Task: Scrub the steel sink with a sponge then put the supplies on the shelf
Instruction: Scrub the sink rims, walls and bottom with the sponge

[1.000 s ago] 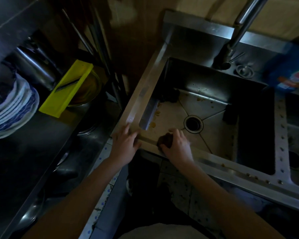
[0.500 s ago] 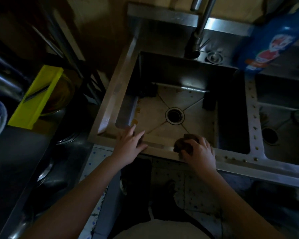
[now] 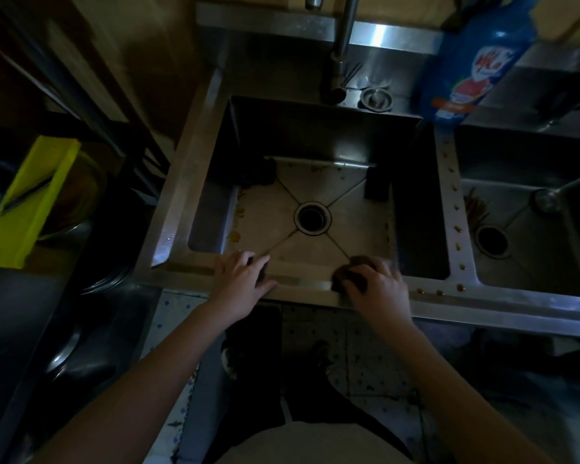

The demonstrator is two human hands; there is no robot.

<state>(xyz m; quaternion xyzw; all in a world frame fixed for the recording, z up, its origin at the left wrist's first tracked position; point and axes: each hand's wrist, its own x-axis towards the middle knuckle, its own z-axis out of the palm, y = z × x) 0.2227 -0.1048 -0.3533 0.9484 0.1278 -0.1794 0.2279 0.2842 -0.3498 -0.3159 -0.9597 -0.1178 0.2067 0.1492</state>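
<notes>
along the front rim of the stainless steel double sink (image 3: 181, 195), at about five o'clock from the round dark drain (image 3: 312, 217) of the left basin, the person's right hand (image 3: 379, 289) grips a dark brown sponge (image 3: 349, 274). its fingers are curled over the sponge's top and press it onto the rim's inner edge. only the sponge's left part shows past the fingers. the left hand (image 3: 240, 279) lies at seven o'clock from the same drain. its fingers are straight and spread, the palm is flat on the rim, and the fingertips reach over the edge toward the basin. it holds nothing. a bare stretch of rim separates the two hands.

the left basin's floor is pale, with creases running from the corners to the drain and orange-brown spots along its nine o'clock side. a black block (image 3: 377, 185) stands in the corner at two o'clock. a dark lump (image 3: 258, 177), too dim to name, sits in the corner at ten o'clock. a steel tap (image 3: 344, 45) rises from the back ledge at twelve o'clock. a tall blue plastic bottle with a red and white label (image 3: 476, 58) stands on that ledge at one o'clock, behind the divider between the basins. at nine o'clock of the view, above the dark tabletop (image 3: 31, 313), a long yellow-green plastic tray (image 3: 27, 202) lies across a round brownish bowl (image 3: 84, 195).
</notes>
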